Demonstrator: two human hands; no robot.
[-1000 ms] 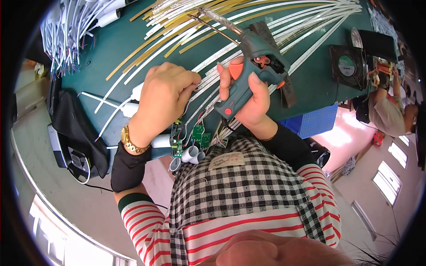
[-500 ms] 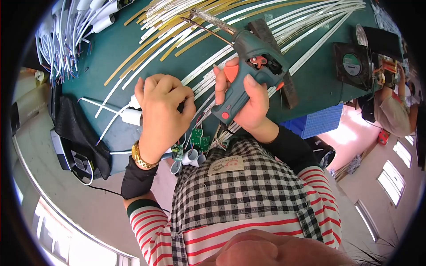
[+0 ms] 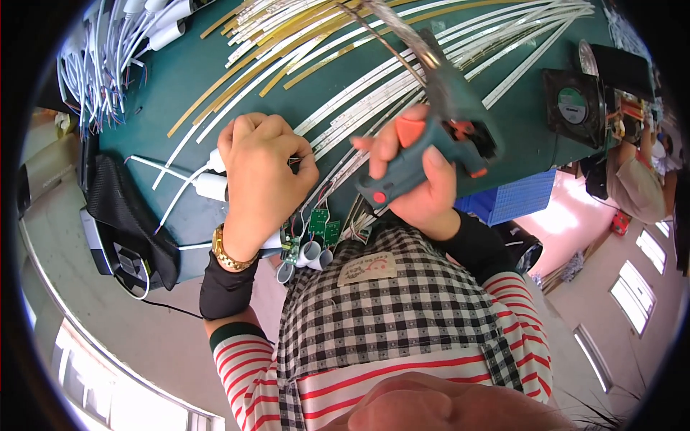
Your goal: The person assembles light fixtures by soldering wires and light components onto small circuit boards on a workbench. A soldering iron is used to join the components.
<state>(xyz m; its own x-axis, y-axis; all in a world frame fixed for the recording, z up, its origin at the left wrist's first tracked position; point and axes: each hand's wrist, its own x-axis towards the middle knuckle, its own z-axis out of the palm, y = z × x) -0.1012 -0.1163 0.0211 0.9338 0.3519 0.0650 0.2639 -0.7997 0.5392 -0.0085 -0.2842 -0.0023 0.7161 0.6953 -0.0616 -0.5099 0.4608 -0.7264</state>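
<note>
Green table (image 3: 172, 79), pale floor (image 3: 553, 215) beyond: right hand (image 3: 425, 190) grips a soldering gun (image 3: 460, 97); left hand (image 3: 266, 161) curls, grasp unclear.

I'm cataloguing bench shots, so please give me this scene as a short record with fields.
Left hand: curled; anything held is hidden
Right hand: gripping a green pistol-grip tool with an orange trigger
Near the hands: white strips, circuit boards, white cylinders
Surface: green table
Upper left: white cables
Right side: black fan, blue crate
</note>
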